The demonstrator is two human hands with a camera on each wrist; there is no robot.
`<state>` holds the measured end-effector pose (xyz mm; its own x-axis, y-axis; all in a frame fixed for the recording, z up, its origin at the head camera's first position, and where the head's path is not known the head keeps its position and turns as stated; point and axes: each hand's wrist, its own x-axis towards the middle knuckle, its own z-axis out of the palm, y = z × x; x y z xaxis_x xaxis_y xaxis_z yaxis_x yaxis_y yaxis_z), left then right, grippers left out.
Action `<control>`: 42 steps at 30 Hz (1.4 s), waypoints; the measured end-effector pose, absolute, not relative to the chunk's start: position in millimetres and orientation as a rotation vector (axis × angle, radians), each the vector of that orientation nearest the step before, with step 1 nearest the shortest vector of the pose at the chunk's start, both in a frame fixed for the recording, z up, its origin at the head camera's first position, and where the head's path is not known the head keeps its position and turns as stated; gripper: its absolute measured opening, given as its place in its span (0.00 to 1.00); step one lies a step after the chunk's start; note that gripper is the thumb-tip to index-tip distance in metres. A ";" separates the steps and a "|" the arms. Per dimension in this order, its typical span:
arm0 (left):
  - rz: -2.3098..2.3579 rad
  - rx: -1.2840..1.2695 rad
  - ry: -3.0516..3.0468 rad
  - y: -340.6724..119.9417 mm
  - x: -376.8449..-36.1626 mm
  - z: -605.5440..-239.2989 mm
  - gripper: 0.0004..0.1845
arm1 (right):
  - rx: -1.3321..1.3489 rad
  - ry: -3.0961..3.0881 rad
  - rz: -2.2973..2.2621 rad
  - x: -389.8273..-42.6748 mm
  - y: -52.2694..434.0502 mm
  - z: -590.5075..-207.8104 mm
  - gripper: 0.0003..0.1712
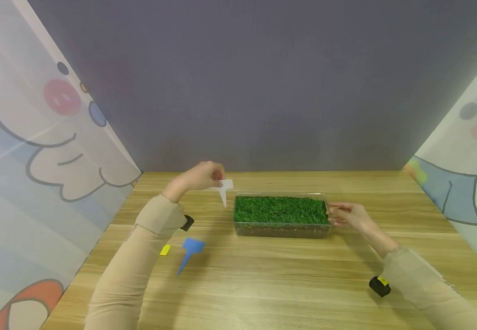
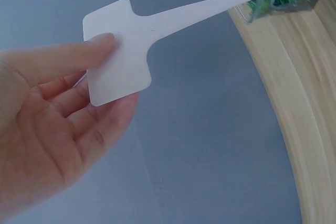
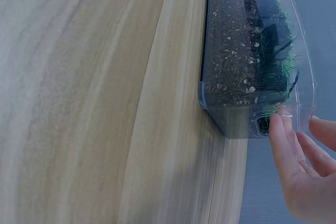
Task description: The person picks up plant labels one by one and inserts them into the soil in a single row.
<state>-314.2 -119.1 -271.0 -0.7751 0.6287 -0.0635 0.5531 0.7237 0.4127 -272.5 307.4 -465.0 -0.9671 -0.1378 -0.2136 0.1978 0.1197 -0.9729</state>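
My left hand [image 1: 200, 176] pinches the head of a white T-shaped plant label [image 1: 225, 184] between thumb and fingers. The label's pointed stem aims downward, just left of a clear plastic planter box [image 1: 281, 231]. In the left wrist view the thumb lies flat across the white label [image 2: 123, 56], with the fingers behind it. Green grass-like turf [image 1: 280, 210] tops the dark, speckled soil inside the box. At the box's right end, my right hand [image 1: 352, 215] touches the end wall with fairly straight fingers; the right wrist view shows fingertips [image 3: 278, 124] against that wall.
A blue T-shaped plant label [image 1: 193, 246] lies on the wooden table [image 1: 288, 284], left of the box. Next to it is a yellow label [image 1: 165, 250], partly hidden by the left sleeve. A grey panel [image 1: 263, 91] stands behind the table, with cartoon-printed sheets [image 1: 24, 114] at both sides.
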 end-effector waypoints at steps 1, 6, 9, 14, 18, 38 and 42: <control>0.568 0.947 2.730 -116.9 -314.4 -270.8 0.04 | 0.057 2.147 -1.928 -273.0 307.9 -466.1 0.58; 0.617 0.981 2.732 -104.9 -316.2 -269.8 0.05 | 0.071 2.142 -1.941 -273.1 307.9 -467.3 0.49; 0.651 0.994 2.721 -96.2 -317.4 -270.2 0.04 | 0.069 2.148 -1.940 -272.0 307.2 -465.3 0.50; 0.678 1.025 2.706 -78.2 -317.1 -270.9 0.04 | 0.037 2.144 -1.934 -268.2 305.4 -458.9 0.52; 0.692 1.059 2.701 -61.3 -317.0 -273.0 0.03 | -0.006 2.123 -1.950 -264.5 302.8 -453.7 0.38; 0.743 1.156 2.670 3.8 -313.1 -291.8 0.03 | 0.064 2.143 -1.940 -269.3 305.7 -461.0 0.58; 0.748 1.149 2.679 15.6 -313.7 -297.5 0.03 | 0.058 2.144 -1.947 -269.6 306.7 -462.6 0.57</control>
